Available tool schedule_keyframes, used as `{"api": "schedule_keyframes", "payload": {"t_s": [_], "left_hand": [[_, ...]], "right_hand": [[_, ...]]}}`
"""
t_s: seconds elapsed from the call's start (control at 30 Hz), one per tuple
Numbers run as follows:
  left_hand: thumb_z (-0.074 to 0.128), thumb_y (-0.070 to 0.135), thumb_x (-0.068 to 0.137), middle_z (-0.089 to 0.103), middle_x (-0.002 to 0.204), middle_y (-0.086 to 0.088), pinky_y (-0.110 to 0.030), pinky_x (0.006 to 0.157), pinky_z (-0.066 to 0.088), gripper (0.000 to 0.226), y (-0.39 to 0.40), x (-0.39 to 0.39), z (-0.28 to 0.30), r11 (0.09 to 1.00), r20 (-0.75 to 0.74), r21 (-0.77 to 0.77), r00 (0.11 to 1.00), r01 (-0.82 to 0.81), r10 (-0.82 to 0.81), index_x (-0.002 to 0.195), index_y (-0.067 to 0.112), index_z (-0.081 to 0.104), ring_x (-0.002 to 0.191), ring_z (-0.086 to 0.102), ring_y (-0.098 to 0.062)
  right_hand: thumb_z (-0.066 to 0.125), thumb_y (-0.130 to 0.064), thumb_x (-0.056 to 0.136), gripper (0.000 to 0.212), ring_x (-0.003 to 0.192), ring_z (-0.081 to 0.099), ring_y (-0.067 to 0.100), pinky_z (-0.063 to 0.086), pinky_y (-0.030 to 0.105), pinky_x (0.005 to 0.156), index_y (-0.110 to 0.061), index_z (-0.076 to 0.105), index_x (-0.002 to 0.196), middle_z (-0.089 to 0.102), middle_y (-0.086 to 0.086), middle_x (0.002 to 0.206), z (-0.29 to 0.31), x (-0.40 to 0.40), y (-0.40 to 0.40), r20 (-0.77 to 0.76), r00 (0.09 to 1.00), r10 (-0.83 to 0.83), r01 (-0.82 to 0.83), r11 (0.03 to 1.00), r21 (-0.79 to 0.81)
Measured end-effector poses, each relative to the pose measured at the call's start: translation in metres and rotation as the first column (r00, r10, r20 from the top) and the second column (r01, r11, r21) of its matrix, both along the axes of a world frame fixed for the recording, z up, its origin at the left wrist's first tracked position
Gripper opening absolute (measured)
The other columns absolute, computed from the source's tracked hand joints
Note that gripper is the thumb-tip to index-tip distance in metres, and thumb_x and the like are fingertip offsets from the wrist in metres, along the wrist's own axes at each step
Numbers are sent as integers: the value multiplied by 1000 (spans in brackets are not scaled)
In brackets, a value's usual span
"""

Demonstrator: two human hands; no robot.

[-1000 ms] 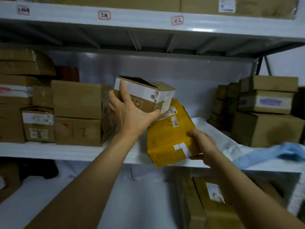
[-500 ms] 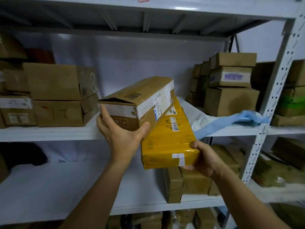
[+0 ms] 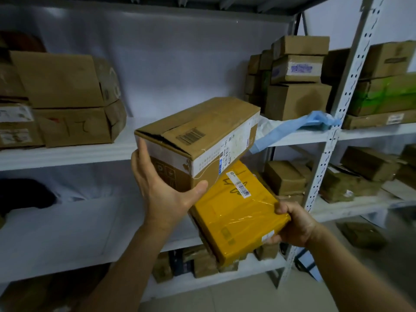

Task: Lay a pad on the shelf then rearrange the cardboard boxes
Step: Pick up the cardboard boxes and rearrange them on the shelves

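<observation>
Cardboard box lifted clear, yellow parcel lowered (both gripped)

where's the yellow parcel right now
In the head view the yellow parcel sits low and right of centre, off the shelves, gripped at its near right corner by the right hand, just under the brown cardboard box held by the left hand.
</observation>
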State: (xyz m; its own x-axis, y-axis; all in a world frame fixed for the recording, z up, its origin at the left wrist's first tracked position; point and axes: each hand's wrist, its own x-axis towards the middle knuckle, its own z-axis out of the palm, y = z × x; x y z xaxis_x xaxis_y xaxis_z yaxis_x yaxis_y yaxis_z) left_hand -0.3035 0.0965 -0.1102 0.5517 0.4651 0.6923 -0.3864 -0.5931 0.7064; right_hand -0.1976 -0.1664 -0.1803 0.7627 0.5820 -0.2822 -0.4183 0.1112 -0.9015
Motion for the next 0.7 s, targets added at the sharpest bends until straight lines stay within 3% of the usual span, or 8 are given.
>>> {"api": "schedule_keyframes", "payload": {"t_s": [0.13,0.23,0.33,0.4,0.57,0.7], "left_hand": [[71,57,44,11,153,-12,-34,105,25,129,9,-19,-33,997,-60,81,998,-19,24,150,27,5,136,17,-11],[76,57,44,10,153,-10,-37,103,30,128,12,-25,-56,997,-146,57,988,-48,56,148,35,4,137,17,-15],[88,44,46,9,153,-12,-37,104,30,134,16,-27,-71,996,-203,61,976,-65,76,150,25,5,141,18,-27],[84,50,45,8,153,-12,-33,104,28,134,17,-25,-76,994,-229,78,969,-75,92,150,24,5,141,18,-27],[76,58,43,8,151,-4,-34,100,32,130,23,-19,-93,988,-262,40,953,-148,153,148,30,4,139,19,-29],[78,58,44,12,147,-7,-34,95,35,131,29,-5,-103,974,-300,52,926,-223,228,148,27,5,135,23,-31]], "right_hand": [[84,-28,23,98,90,60,39,54,46,67,-8,56,114,67,19,95,-17,-20,6,-43,999,9,-13,996,-84],[80,-26,25,88,88,60,38,52,47,73,-10,58,109,68,19,93,-23,-31,19,-72,997,-20,9,989,-151],[72,-29,33,81,91,59,37,51,47,78,-11,57,110,65,19,99,-25,-38,30,-86,991,-102,79,968,-239],[72,-31,36,77,93,59,37,50,47,80,-12,56,109,63,20,103,-25,-43,33,-94,984,-149,115,949,-294],[57,-26,79,25,88,58,36,46,49,87,-11,55,99,61,18,95,-31,-43,36,-133,951,-278,226,922,-314],[56,-27,82,22,88,57,36,48,47,82,-13,53,98,60,19,98,-43,-29,29,-176,909,-378,322,904,-281]]}}
